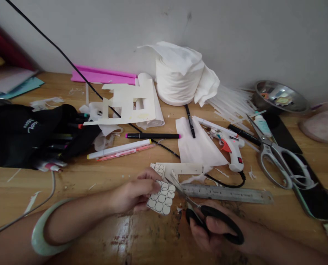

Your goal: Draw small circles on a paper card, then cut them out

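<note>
Between the thumb and fingers of my left hand (142,189) is a small piece of card (161,198) with rows of circles drawn on it in dark lines. My right hand (212,230) grips a pair of black-handled scissors (221,222), its fingers in the loops. The parted blades point up and left, close to the card's upper right edge; whether they touch it I cannot tell. Just behind my left hand lies another card piece with circles (157,169), beside a cream card strip (184,168). A steel ruler (227,194) lies right of the blades.
Behind stand a white tissue roll (177,77) and cut-out card (125,103). A glue gun (234,149), larger scissors (280,158), phone (318,187) and metal bowl (263,95) lie right. Markers (153,136) lie centrally; a black pen case (28,136) sits left. Paper scraps are scattered.
</note>
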Available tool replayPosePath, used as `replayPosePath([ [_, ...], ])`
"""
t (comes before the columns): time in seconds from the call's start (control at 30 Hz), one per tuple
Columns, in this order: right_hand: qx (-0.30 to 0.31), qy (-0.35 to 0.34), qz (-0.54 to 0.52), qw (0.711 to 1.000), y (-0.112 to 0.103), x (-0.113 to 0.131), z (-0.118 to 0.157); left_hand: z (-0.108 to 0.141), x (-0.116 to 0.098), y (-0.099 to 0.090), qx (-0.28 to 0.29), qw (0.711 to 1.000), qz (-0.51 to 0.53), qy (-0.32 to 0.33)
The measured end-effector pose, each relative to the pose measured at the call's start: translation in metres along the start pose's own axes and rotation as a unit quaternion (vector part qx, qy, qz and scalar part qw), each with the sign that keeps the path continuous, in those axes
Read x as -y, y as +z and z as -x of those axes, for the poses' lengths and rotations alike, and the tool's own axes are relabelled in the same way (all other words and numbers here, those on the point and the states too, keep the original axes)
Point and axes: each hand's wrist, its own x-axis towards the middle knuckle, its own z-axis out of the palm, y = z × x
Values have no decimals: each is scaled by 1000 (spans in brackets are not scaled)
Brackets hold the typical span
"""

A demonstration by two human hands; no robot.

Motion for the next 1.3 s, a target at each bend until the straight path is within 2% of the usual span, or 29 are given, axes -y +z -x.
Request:
replayPosePath([
  [0.13, 16, 0, -8, 1000, -1, -2, 0, 0, 0, 0, -19, 1000, 16, 5],
  [0.23, 17, -14, -2, 1000, -3, -3, -1, 0, 0, 0, -3, 1000, -2, -5],
  [0.4, 4, 6, 41, 999, -2, 0, -2, -1, -2, 0, 0, 999, -35, -13],
  [0.6, 0, 17, 48, 999, -1, 2, -1, -1, 0, -3, 38, 997, -62, -12],
  [0.8, -3, 26, 50, 998, -1, 3, -1, 0, 1, -1, -1, 1000, -10, -12],
  [1.03, -10, 47, 38, 998, -2, 2, 0, -2, -2, -1, 20, 999, -40, -16],
  [1.13, -1, 32, 29, 999, -2, 1, 0, -2, -2, -2, 29, 998, -45, -14],
  [1.3, 2, 27, 34, 999, 0, 6, 0, 0, 0, -4, 15, 999, -44, -16],
])
